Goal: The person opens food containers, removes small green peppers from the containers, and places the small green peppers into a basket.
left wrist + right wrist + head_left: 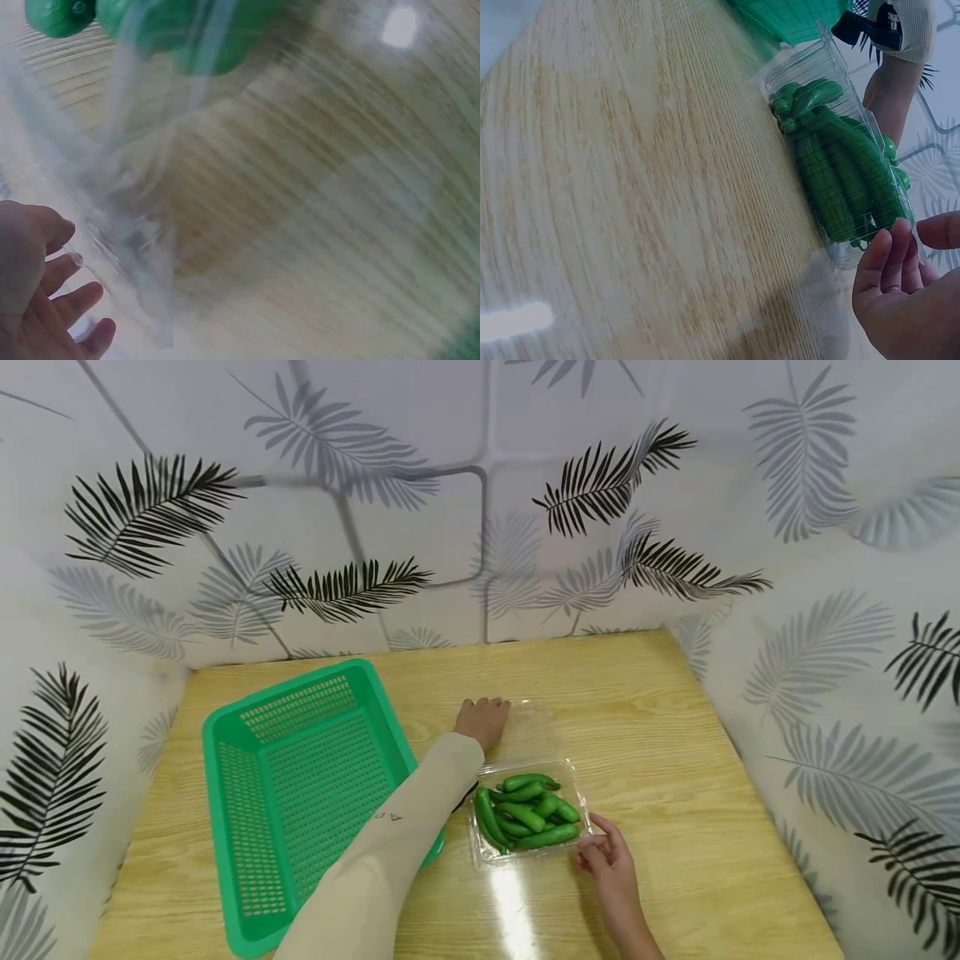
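A clear plastic clamshell container [486,855] sits on the table, its lid [531,731] folded back away from me. Inside lie several long, glossy green peppers [522,816]. With thumb and fingertips my right hand [611,860] pinches the container's right side; the right wrist view shows those fingers [881,259] at its rim. My left hand [483,722] reaches across to the left edge of the lid. In the left wrist view its fingers [79,304] are spread and loosely bent beside the clear plastic.
To the left stands a large green plastic basket [213,777] with perforated walls, partly covered by my left sleeve [390,852]. The wood-grain table [675,760] meets leaf-patterned walls [450,527] at the back and right.
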`<action>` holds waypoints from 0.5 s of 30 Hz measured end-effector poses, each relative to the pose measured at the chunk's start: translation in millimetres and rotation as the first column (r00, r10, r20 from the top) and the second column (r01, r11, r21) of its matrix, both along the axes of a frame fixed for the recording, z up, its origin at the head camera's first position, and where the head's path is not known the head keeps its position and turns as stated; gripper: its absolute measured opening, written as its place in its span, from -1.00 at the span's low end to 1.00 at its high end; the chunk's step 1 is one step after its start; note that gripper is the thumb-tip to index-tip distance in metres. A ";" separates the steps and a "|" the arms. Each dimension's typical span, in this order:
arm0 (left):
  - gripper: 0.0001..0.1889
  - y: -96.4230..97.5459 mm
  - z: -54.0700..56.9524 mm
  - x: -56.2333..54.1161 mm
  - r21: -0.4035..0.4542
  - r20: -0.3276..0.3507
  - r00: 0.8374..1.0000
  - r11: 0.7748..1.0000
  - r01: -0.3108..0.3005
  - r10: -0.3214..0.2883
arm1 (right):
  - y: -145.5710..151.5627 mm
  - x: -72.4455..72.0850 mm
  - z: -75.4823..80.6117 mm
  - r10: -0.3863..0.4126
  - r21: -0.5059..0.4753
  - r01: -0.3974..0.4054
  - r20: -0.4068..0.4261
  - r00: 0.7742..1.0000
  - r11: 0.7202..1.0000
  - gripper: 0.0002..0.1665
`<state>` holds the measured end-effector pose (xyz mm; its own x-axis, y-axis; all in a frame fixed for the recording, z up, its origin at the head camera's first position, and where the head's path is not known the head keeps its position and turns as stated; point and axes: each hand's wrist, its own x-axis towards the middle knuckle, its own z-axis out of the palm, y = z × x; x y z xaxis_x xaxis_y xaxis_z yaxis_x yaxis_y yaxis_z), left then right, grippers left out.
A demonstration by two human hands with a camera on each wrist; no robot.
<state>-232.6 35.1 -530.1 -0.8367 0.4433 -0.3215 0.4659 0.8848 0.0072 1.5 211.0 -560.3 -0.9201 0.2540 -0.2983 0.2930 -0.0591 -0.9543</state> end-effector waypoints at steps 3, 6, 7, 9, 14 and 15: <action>-0.55 -8.1 8.9 2.6 0.022 -0.016 1.000 1.000 0.003 -0.003 | -3.2 -0.6 0.3 0.020 0.027 -0.020 0.003 1.000 0.999 -0.49; -0.53 -15.4 22.2 6.8 0.044 -0.040 0.999 0.999 0.008 -0.006 | -4.7 -0.5 0.9 0.044 0.060 -0.044 -0.002 0.999 0.997 -0.50; -0.52 -18.0 26.9 8.6 0.045 -0.052 0.999 0.999 0.010 -0.008 | -4.6 -0.2 1.0 0.058 0.075 -0.057 -0.003 0.998 0.996 -0.50; -0.51 -23.0 37.3 13.7 0.040 -0.083 0.996 0.999 0.020 -0.017 | -3.9 0.1 0.8 0.084 0.112 -0.083 -0.007 0.996 0.990 -0.50; -0.52 -35.0 65.3 33.5 0.013 -0.228 0.970 0.996 0.089 -0.084 | -0.7 -1.3 0.8 0.124 0.305 -0.122 0.013 0.992 0.945 -0.46; -0.52 -38.2 70.5 38.7 0.009 -0.264 0.960 0.995 0.104 -0.098 | -0.4 -1.9 1.1 0.127 0.350 -0.126 0.021 0.992 0.928 -0.44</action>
